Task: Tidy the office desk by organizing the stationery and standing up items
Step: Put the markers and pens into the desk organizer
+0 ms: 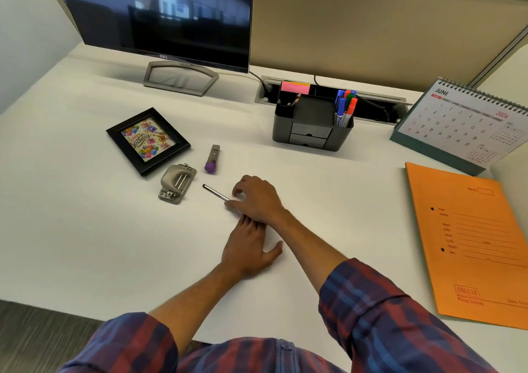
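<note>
Right hand (258, 198) pinches pen (215, 192), tip pointing far-left.

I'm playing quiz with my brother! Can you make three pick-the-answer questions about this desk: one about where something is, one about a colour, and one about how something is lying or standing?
1. Where is the hole punch?
A. right beside the photo frame
B. inside the desk organizer
C. on the orange folder

2. What colour is the cap of the small tool near the frame?
A. green
B. purple
C. yellow

3. How is the photo frame?
A. standing upright
B. lying flat
C. hanging up

Answers: 1 A, it sits at the frame's corner; 2 B, its rounded end is purple; 3 B, it lies face up on the desk.
</note>
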`<state>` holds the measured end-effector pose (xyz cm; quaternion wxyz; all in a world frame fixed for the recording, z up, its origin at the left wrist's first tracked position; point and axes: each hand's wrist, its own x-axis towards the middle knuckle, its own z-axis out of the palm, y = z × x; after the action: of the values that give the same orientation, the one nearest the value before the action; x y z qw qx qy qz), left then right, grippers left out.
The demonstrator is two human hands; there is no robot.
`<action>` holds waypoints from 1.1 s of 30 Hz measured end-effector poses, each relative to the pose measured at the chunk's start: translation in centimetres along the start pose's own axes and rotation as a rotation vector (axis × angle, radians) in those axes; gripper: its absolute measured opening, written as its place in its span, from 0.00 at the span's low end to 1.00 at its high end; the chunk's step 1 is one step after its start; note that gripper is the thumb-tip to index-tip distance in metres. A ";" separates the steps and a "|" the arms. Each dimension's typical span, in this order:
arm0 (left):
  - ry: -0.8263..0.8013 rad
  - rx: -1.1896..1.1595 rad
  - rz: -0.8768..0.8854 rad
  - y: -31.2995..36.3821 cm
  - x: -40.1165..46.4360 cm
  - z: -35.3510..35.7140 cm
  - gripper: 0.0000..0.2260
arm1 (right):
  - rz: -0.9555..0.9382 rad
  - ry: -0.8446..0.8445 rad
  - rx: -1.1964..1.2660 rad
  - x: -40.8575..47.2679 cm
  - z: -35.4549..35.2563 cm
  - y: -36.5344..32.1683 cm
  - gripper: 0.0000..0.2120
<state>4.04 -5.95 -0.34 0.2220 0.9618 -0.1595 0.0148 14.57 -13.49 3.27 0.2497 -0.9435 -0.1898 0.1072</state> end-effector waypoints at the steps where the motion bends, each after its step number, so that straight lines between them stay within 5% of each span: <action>1: -0.006 0.002 -0.004 0.0 0.0 0.1 0.32 | -0.012 -0.004 -0.014 -0.1 0.1 -0.1 0.14; 10: 0.004 0.003 0.017 -0.3 0.1 0.3 0.34 | 0.060 0.037 0.168 -0.2 -0.5 -0.4 0.07; 16: -0.030 0.039 0.032 -0.5 0.3 0.6 0.38 | 0.060 0.270 0.462 0.4 -3.4 0.3 0.05; 33: -0.074 0.124 0.021 -0.5 0.3 0.5 0.35 | 0.042 0.933 0.156 5.9 -16.7 5.6 0.09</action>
<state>4.44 -5.88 -0.99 0.1558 0.9719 -0.1765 -0.0088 26.61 -22.72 13.99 0.3763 -0.8728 -0.0295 -0.3094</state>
